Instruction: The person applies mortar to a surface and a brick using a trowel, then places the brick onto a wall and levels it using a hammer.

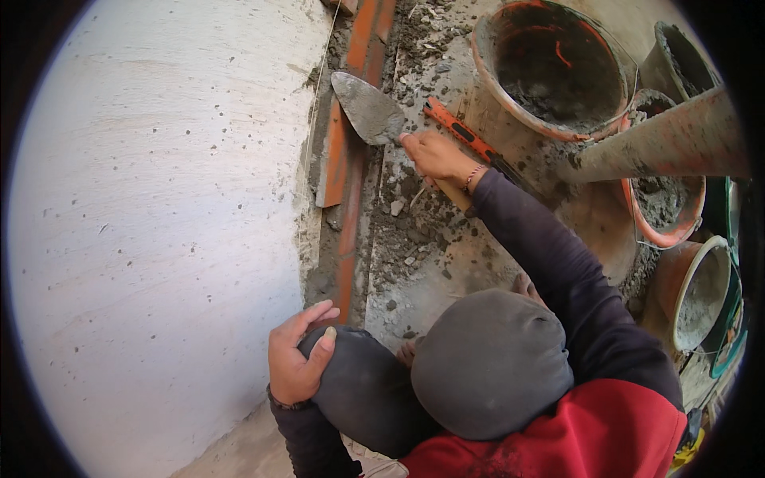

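My right hand (440,157) is closed round the wooden handle of a trowel (368,110). The trowel's pointed, mortar-smeared blade lies over the narrow run of orange bricks (335,163) along the foot of the wall. Wet grey mortar (323,279) shows beside the bricks. A thin string runs lengthwise close to the wall. On my bent left knee rests my left hand (293,358), fingers spread and nothing in it.
At left rises a pale, spotted wall (167,199). An orange-and-black tool (460,130) lies near my right hand. A large mortar bucket (488,76), a slanting post (661,143) and several smaller buckets crowd the right. Mortar crumbs (410,227) litter the floor.
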`<state>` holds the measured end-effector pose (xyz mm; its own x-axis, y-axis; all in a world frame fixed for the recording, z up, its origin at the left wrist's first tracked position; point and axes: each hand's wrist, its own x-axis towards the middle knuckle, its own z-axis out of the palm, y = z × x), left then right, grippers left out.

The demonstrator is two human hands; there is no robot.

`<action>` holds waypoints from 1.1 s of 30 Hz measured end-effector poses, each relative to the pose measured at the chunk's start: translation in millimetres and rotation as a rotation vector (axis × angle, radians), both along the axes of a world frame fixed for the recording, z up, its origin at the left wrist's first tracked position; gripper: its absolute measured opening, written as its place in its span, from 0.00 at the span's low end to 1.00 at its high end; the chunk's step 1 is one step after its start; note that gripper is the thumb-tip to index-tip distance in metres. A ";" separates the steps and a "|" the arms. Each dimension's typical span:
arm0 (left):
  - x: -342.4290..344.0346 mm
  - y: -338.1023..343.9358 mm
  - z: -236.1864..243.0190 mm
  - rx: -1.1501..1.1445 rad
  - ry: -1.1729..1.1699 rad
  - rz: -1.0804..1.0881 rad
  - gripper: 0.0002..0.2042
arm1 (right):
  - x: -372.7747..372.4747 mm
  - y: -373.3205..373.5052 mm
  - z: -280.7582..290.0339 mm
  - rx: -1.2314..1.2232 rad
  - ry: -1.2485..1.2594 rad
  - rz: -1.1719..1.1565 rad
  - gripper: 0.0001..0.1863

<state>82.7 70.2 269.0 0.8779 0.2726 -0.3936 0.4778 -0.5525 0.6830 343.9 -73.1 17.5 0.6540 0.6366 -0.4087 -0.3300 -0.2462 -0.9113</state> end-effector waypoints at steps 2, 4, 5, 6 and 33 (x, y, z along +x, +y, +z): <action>3.6 -1.1 -0.9 0.009 -0.009 -0.007 0.25 | -12.9 -10.2 5.4 -0.036 0.059 0.022 0.28; 6.2 -3.3 -3.6 0.000 -0.030 0.000 0.24 | -30.7 -27.8 21.0 -0.046 0.121 0.040 0.28; 8.0 -4.2 -4.6 0.001 -0.017 0.000 0.23 | -43.0 -40.8 31.2 -0.047 0.158 0.048 0.27; 10.7 -5.5 -5.4 -0.012 -0.003 -0.002 0.23 | -53.3 -57.9 39.2 -0.061 0.197 0.052 0.27; 56.5 -24.6 -30.4 -0.035 0.044 -0.301 0.21 | -20.1 -376.1 234.2 -1.604 -0.700 0.596 0.10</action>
